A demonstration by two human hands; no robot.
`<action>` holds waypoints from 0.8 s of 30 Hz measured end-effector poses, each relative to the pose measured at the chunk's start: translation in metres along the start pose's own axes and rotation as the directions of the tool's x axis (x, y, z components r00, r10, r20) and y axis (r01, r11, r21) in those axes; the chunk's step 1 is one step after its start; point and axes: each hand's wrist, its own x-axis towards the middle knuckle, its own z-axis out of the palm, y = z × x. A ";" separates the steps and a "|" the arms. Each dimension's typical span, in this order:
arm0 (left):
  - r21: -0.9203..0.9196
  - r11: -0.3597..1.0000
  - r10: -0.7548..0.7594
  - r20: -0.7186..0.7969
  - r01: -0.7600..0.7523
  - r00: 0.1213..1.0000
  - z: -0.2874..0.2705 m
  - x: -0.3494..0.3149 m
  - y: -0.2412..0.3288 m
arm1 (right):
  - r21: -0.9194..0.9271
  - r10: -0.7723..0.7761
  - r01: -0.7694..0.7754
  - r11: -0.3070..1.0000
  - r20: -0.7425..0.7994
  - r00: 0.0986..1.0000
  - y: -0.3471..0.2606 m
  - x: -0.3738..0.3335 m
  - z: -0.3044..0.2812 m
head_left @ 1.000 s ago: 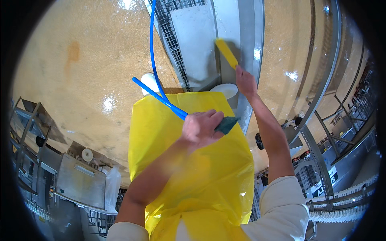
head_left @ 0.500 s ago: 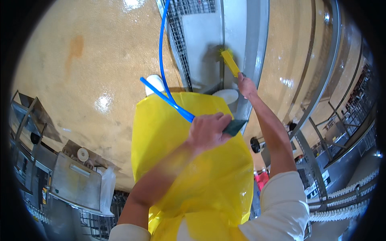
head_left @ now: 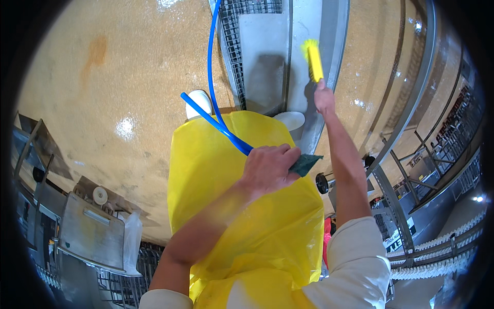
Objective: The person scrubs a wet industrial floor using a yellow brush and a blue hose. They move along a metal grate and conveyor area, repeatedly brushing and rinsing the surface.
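Observation:
My left hand (head_left: 268, 167) is closed in front of the yellow apron, gripping a blue hose (head_left: 237, 144) and a dark green scouring pad (head_left: 307, 164). One end of the hose points up and left; another stretch runs away from me over the floor beside a metal grate. Farther out on the right, my right hand (head_left: 324, 99) is wrapped around the handle of a yellow scrub brush (head_left: 315, 64). Its bristles face left, over the right side of a grey metal floor channel (head_left: 263, 37). Whether they touch the metal, I cannot tell.
A dark grate (head_left: 232, 38) runs along the channel's left side. My white boots (head_left: 199, 104) show past the apron (head_left: 231, 180). At the lower left stands a metal cart (head_left: 91, 232) with a clear plastic bag (head_left: 132, 242). A curved metal rail (head_left: 411, 110) and conveyor frames fill the right.
The brush has moved up and to the right with my right hand, from the channel's middle seam toward its right side. My left hand stays nearly in place with the hose and scouring pad.

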 end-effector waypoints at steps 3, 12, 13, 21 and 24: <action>0.014 0.999 -0.031 0.014 0.031 0.999 -0.004 -0.003 -0.001 | -0.070 -0.039 0.043 0.997 0.063 0.997 -0.007 -0.014 0.000; 0.034 0.998 -0.061 0.044 0.059 0.997 -0.011 0.000 0.000 | -0.099 -0.146 0.209 0.973 0.436 0.888 0.002 -0.017 0.068; 0.065 0.995 -0.074 0.055 0.070 0.996 -0.013 0.001 -0.004 | 0.024 -0.298 0.304 0.952 0.288 0.910 -0.008 -0.009 0.075; 0.017 0.993 -0.114 -0.101 0.116 0.988 -0.035 0.001 -0.020 | 0.026 -0.497 0.531 0.847 -0.319 0.807 -0.129 0.055 0.205; 0.016 0.990 -0.136 -0.120 0.138 0.983 -0.030 -0.003 -0.021 | 0.062 -0.588 0.617 0.785 -0.239 0.773 -0.127 0.045 0.196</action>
